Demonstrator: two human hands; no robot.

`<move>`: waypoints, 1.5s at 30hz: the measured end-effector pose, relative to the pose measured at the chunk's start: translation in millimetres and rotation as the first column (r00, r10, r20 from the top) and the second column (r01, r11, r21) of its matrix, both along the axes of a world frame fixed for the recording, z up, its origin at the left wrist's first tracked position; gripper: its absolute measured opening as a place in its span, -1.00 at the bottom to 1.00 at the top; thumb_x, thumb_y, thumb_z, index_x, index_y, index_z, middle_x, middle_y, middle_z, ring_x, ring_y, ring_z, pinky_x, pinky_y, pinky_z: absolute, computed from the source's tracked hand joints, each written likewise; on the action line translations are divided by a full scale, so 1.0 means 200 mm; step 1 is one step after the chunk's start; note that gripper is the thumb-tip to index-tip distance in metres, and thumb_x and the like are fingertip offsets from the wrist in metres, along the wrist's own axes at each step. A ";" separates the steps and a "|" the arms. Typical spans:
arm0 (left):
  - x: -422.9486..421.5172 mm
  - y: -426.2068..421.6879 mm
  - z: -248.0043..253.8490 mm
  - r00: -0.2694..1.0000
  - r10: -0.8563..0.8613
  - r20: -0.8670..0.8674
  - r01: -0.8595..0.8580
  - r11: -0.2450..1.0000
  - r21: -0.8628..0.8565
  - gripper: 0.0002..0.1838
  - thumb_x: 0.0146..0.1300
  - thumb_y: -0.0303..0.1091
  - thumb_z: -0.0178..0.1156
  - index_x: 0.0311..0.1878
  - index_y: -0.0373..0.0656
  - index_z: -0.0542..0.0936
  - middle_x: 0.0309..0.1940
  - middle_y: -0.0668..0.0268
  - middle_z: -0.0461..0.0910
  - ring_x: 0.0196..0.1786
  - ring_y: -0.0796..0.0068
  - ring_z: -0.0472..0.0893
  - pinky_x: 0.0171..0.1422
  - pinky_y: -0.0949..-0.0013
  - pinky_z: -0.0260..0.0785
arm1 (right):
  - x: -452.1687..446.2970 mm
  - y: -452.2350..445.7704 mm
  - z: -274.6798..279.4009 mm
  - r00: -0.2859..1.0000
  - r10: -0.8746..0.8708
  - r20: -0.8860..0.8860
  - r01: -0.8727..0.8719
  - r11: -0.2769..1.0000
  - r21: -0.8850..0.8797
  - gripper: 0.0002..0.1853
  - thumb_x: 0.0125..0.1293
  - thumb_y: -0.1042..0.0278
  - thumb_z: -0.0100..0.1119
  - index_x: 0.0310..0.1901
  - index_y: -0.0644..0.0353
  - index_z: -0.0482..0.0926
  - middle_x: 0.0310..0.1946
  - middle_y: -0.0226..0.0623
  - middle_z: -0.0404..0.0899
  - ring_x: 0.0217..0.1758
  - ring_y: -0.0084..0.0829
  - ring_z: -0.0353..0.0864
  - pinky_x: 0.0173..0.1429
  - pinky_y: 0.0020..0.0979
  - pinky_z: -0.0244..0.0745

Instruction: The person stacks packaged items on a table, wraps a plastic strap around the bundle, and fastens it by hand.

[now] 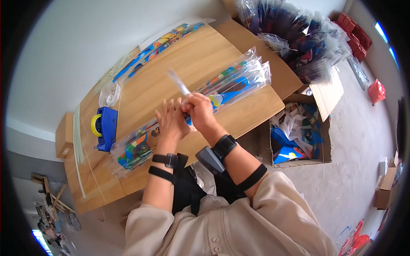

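Observation:
My left hand (171, 118) lies with spread fingers on a long bundle of colourful printed pieces in clear plastic (139, 147), on the wooden table (166, 91). Close beside it, my right hand (200, 112) is closed around a whitish translucent strip (179, 82), whose free end points up and away over the table. To the right of my hands, more clear plastic packages with blue and green prints (232, 83) are stacked. What lies under my palms is hidden.
At the left stand a blue tape dispenser (106, 129) and thin pale strips (77, 145). Printed pieces (158, 45) lie along the far edge. Right of the table are an open carton (301, 160) and many plastic-wrapped packages (307, 47).

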State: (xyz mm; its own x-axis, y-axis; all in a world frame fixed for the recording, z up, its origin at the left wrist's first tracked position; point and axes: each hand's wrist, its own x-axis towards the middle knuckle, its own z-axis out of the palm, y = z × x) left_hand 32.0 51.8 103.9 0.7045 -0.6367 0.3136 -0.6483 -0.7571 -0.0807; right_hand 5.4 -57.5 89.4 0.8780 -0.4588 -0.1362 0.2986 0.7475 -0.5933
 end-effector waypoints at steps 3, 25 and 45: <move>0.09 -0.04 -0.01 0.917 0.123 -0.379 -0.066 0.985 0.160 -0.09 -0.30 0.05 0.53 0.21 -0.04 0.44 0.07 0.18 0.54 0.23 0.18 0.48 0.26 -0.09 0.29 | -0.06 0.00 0.04 0.994 0.107 0.006 -0.098 0.924 -0.369 -0.77 0.29 0.44 0.09 -0.53 0.27 0.43 -0.63 -0.38 0.43 -0.52 -0.54 0.41 -0.36 -0.50 0.32; -0.11 -0.03 -0.13 0.981 -0.064 -0.182 0.027 0.980 -0.198 -0.03 -0.12 -0.28 0.47 0.44 0.09 0.25 0.38 0.18 0.26 0.47 0.06 0.16 0.48 -0.16 -0.07 | -0.30 0.03 -0.21 0.991 -0.110 0.078 0.103 0.990 0.091 -0.83 0.40 0.49 0.03 -0.35 0.35 0.53 -0.35 -0.18 0.62 -0.21 -0.37 0.58 0.03 -0.40 0.45; 0.04 -0.09 -0.26 0.922 -0.358 -0.146 0.131 0.646 -0.752 -0.91 0.02 -0.28 0.37 -0.38 -0.01 0.68 -0.17 0.40 0.59 0.08 0.27 0.46 0.29 0.07 0.05 | -0.30 -0.05 -0.11 0.830 -0.526 0.183 0.148 -0.109 -0.983 -0.93 0.22 0.49 0.20 -0.34 0.29 0.63 -0.43 -0.10 0.59 -0.26 -0.07 0.56 -0.16 -0.19 0.49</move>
